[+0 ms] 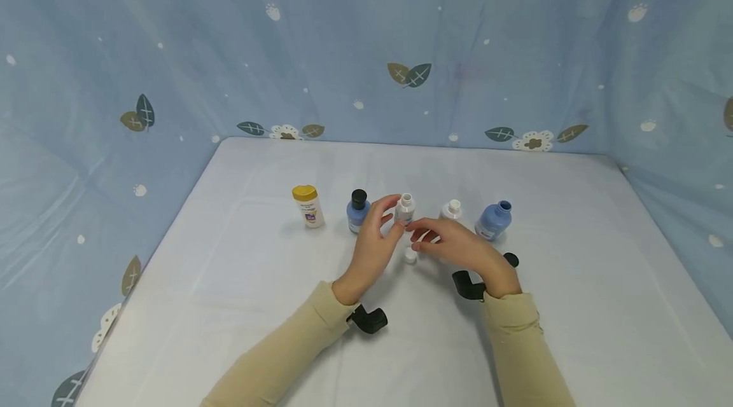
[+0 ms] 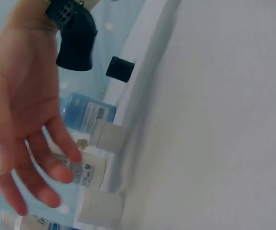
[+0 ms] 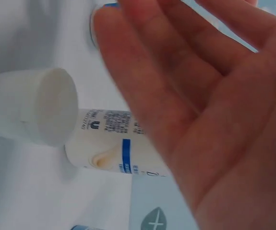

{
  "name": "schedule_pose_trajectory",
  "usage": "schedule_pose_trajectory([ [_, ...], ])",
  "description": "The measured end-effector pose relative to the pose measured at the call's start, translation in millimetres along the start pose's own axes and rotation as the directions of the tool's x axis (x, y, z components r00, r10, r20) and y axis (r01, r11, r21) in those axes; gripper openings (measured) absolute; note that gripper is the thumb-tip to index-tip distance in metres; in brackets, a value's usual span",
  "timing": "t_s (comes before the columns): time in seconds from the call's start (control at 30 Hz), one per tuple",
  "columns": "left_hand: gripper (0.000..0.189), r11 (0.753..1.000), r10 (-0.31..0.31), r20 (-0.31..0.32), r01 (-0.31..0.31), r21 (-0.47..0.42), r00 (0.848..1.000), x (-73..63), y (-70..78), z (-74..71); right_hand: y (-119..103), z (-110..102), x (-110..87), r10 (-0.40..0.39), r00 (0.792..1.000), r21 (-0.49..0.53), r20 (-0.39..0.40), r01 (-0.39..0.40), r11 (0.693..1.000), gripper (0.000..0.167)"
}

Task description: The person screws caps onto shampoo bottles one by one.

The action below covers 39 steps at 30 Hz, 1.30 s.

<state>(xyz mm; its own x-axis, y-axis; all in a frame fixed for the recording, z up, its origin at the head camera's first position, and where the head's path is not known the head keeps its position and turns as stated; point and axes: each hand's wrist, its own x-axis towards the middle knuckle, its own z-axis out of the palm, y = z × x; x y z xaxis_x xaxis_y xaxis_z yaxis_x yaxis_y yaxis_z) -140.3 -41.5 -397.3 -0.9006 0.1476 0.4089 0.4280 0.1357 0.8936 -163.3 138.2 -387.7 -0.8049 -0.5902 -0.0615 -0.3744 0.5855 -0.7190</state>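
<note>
A small white bottle (image 1: 405,210) with an uncapped mouth stands between my hands. My left hand (image 1: 372,245) is just to its left, fingers loosely bent and apart; in the left wrist view that hand (image 2: 25,110) holds nothing. On the bottle's right, my right hand (image 1: 452,245) reaches in with relaxed fingers over a white cap (image 1: 410,255) on the table. The right wrist view has a white cap (image 3: 32,106) in front of a labelled white bottle (image 3: 116,139), beside fingers that hold nothing. A second white bottle (image 1: 451,208) stands partly hidden behind my right hand.
At the left are a white bottle with a yellow cap (image 1: 309,206) and a blue bottle with a black cap (image 1: 358,210). An uncapped blue bottle (image 1: 494,220) is at the right, with a black cap (image 1: 511,259) nearer me. Blue patterned cloth (image 1: 366,44) surrounds the white table (image 1: 240,292).
</note>
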Motion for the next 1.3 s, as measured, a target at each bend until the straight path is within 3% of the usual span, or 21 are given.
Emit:
schedule_pose_trajectory([
  [0.2, 0.043, 0.999, -0.017, -0.031, 0.016, -0.042, 0.999, 3.2, -26.7, 0.7, 3.0, 5.8, 4.1, 0.042, 0.996, -0.009, 0.076, -0.042, 0.999, 0.036],
  [0.4, 0.044, 0.996, -0.064, -0.045, 0.061, -0.069, 0.997, 4.7, -15.8, -1.5, 5.1, 7.1, 4.4, 0.100, 0.992, -0.010, 0.080, -0.099, 0.995, 0.040],
  [0.6, 0.045, 0.993, -0.089, -0.033, 0.086, -0.078, 0.996, 5.9, -1.8, -4.9, 5.5, 12.3, 8.1, 0.097, 0.991, -0.037, 0.090, -0.094, 0.995, 0.040],
  [0.83, 0.048, 0.986, -0.112, -0.001, 0.111, -0.122, 0.994, 7.9, -10.0, -3.1, 6.8, 21.4, 12.9, 0.132, 0.986, -0.069, 0.105, -0.125, 0.990, 0.033],
  [1.0, 0.049, 0.969, -0.179, 0.014, 0.178, -0.173, 0.984, 10.3, -15.9, -0.3, 8.3, 24.2, 14.4, 0.132, 0.986, -0.096, 0.100, -0.122, 0.988, 0.028],
  [1.3, 0.047, 0.965, -0.238, 0.047, 0.242, -0.101, 0.970, 11.1, -22.8, 4.6, 10.9, 24.4, 16.4, 0.122, 0.987, -0.101, 0.104, -0.112, 0.989, 0.026],
])
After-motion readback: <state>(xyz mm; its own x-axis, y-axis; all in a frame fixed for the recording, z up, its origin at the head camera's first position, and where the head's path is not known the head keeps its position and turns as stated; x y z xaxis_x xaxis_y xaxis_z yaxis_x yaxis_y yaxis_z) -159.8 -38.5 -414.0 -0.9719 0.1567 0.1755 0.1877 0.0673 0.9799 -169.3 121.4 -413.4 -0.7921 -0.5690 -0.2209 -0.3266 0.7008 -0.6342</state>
